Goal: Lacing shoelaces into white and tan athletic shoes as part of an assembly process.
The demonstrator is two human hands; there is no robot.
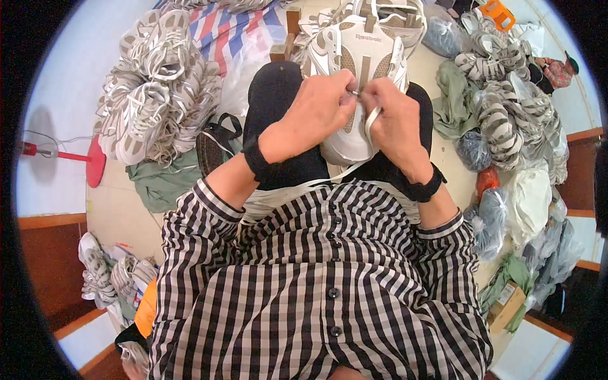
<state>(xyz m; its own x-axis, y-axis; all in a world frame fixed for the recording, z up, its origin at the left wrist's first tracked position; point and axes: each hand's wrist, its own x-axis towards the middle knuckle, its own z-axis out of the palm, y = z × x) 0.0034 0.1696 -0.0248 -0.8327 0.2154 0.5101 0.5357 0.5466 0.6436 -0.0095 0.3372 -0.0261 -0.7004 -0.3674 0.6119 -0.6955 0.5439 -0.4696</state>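
A white and tan sneaker (346,145) rests between my knees, sole edge and toe toward me. My left hand (315,114) is closed in a pinch over its front, fingertips meeting those of my right hand. A small pale end of lace shows between them, its detail too small to read. My right hand (394,118) is also closed, gripping a cream shoelace (372,120). That lace loops below the right fingers, and a flat length trails over my lap to the left. Both wrists wear black bands.
More sneakers (361,25) lie just beyond the held one. A big heap of sneakers (149,95) fills the left floor beside a red stand (95,161). At right lie striped bundles of shoe parts (500,130), dark plastic bags (473,151) and green cloth (453,98).
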